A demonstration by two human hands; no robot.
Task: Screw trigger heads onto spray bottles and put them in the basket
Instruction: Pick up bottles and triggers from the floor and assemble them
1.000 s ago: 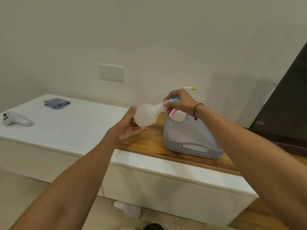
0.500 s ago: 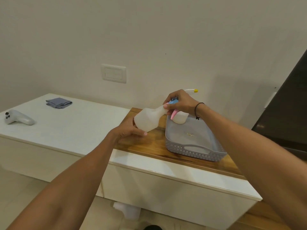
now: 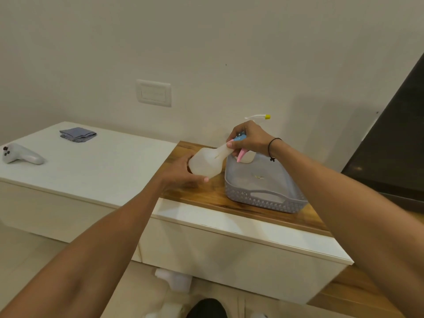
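Your left hand (image 3: 183,173) cups the base of the translucent plastic spray bottle (image 3: 207,162), held above the surface just left of the basket (image 3: 263,193). Its long axis tilts up and right, toward your right hand (image 3: 249,140), which grips the blue-and-pink trigger head (image 3: 241,143) at the neck. The perforated grey basket lies nearer your right hand.

Home room: low white cabinet (image 3: 91,161) with wood top section, plain wall with switch plate (image 3: 154,93), game controller (image 3: 20,154), folded grey cloth (image 3: 77,134), tiled floor.
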